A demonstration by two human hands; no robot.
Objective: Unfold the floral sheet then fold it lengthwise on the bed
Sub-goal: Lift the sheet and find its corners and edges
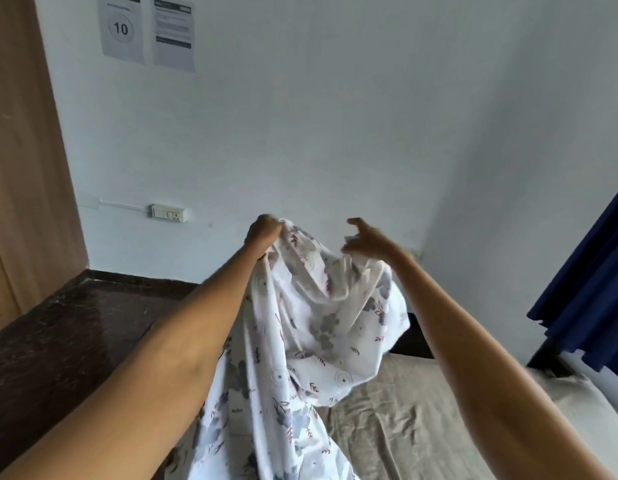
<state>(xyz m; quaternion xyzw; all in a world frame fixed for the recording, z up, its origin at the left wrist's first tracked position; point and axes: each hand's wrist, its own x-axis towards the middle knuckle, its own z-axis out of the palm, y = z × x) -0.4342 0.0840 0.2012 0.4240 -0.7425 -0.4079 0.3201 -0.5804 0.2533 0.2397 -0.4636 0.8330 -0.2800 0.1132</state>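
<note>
Status: unfolding in progress. The white cotton sheet printed with grey-blue flowers (300, 341) hangs bunched at frame centre, draping down to the beige-covered bed (421, 410) at lower right. The left hand (264, 232) is clenched on the sheet's top edge. The right hand (368, 242), just beside it, has fingers spread; whether it pinches cloth cannot be determined. Remaining: spread the sheet fully, then fold it lengthwise on the bed
</note>
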